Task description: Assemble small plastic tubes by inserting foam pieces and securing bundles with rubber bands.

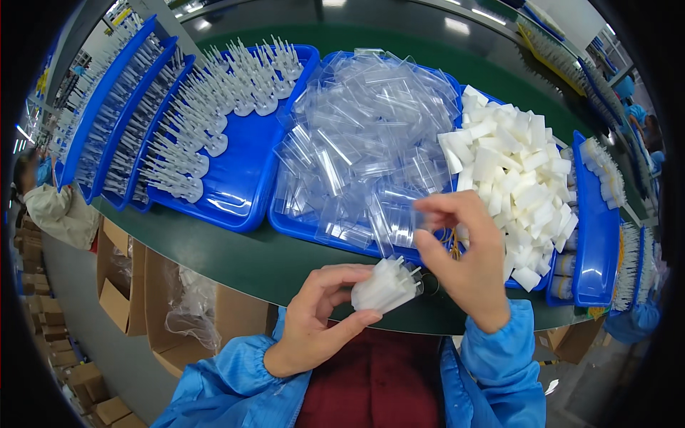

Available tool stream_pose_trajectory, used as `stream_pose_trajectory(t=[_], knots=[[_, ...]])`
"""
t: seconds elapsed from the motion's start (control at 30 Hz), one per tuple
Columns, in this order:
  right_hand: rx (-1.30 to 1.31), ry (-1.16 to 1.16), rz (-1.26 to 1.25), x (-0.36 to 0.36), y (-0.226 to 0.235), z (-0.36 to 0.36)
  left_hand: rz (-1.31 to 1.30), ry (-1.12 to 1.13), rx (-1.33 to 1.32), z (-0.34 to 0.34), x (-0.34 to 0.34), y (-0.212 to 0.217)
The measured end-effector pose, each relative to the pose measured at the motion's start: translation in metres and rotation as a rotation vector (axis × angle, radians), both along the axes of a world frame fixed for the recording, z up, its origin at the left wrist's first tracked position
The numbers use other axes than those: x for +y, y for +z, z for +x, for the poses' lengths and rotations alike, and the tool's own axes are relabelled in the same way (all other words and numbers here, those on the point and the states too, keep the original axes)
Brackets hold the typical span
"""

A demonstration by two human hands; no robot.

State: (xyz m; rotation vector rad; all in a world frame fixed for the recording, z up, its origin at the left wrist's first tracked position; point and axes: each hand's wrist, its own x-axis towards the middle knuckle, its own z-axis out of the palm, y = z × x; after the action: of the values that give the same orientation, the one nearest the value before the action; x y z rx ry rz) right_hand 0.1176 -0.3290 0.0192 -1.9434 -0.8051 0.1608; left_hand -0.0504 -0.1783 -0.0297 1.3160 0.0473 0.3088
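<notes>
My left hand is closed around a white round part, with thin pale prongs sticking up from its far end, just beyond the table's near edge. To its upper right, my right hand has thumb and forefinger at the edge of a clear plastic sleeve, pinching it; the fingertips are slightly blurred. This sleeve is over the near rim of a blue tray heaped with clear sleeves. White foam pieces are piled right of my right hand.
A blue tray at left holds rows of white pronged parts. More loaded blue trays stand tilted beyond it, and others at far right. Cardboard boxes sit below the green table. A person is at far left.
</notes>
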Motion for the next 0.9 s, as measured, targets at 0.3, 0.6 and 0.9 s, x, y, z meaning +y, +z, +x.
stream_pose_trajectory(t=[0.3, 0.6, 0.9], knots=[[0.246, -0.034, 0.276, -0.035, 0.009, -0.036, -0.125, -0.034, -0.009, 0.014, -0.018, 0.006], [-0.114, 0.029, 0.121, -0.056, 0.0, -0.032, 0.309, -0.01, -0.094, 0.024, -0.023, 0.007], [-0.05, 0.044, 0.134, -0.058, -0.003, -0.032, 0.251, 0.05, 0.041, 0.029, -0.032, 0.014]])
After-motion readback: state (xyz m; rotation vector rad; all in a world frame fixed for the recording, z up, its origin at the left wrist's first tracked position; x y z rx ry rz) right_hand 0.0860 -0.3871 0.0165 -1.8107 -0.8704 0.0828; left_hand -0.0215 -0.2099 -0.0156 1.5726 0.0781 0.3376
